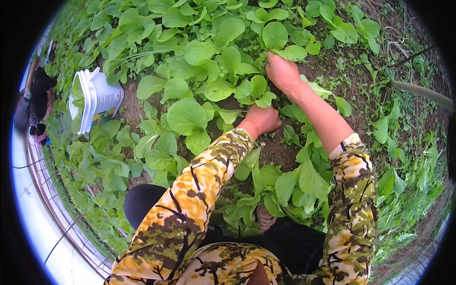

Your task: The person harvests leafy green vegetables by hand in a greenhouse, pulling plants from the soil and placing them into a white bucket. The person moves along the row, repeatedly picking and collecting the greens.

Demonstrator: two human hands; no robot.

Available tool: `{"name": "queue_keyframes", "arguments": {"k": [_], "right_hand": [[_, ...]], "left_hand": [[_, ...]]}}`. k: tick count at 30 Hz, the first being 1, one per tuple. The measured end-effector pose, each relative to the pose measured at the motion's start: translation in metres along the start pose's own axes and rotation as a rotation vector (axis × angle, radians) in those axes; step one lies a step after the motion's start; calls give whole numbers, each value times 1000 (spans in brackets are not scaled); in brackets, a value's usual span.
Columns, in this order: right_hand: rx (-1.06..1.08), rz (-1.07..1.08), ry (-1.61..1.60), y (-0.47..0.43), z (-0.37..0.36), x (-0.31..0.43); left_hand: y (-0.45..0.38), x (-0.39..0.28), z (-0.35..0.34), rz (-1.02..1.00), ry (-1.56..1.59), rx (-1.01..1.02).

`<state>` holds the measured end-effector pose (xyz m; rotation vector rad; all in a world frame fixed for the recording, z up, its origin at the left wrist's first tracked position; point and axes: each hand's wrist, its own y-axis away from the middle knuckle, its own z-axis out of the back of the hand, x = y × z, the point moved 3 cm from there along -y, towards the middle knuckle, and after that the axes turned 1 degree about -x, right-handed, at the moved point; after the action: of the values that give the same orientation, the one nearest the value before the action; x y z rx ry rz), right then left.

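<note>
Broad-leaved green vegetable plants (188, 117) grow thickly around both hands. My left hand (263, 120) is low among them with curled fingers, and a small leafy plant (258, 87) rises directly from its upper side. Its fingertips are hidden, but the fist looks closed around that plant's base. Farther out and to the right, my right hand (283, 73) bends in at the stems beneath a rounded leaf (293, 53). Leaves and the back of the hand cover those fingers, so its grip does not show. Loose-looking leafy greens (306, 178) lie near my shoe (265, 219).
A white plastic bucket (103, 96) with a printed label lies tipped at the left, green leaves at its mouth. A pole (422, 94) juts in from the right over brown soil (320, 71). Another person (39, 96) is at the far left, near a pale sheeted wall (35, 199).
</note>
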<state>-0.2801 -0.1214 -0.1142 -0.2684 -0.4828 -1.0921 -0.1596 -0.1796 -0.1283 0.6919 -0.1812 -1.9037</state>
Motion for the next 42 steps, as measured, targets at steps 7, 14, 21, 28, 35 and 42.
{"name": "queue_keyframes", "arguments": {"k": [7,14,21,28,35,42], "right_hand": [[115,-17,100,2,-1,11],[76,20,-76,-26,-20,6],[22,-324,-813,-37,-18,2],[-152,-166,-221,-66,-38,29],[-253,-499,-1280,-50,-21,14],[-38,-291,-146,-85,-20,36]], "left_hand": [[0,-1,1,-31,-31,-36],[-1,-3,-2,-24,-41,-60],[-3,0,0,-22,-67,-11],[-5,6,-26,-30,-61,-184],[1,-1,-4,-12,-35,-2],[-7,-7,6,49,210,21]]}}
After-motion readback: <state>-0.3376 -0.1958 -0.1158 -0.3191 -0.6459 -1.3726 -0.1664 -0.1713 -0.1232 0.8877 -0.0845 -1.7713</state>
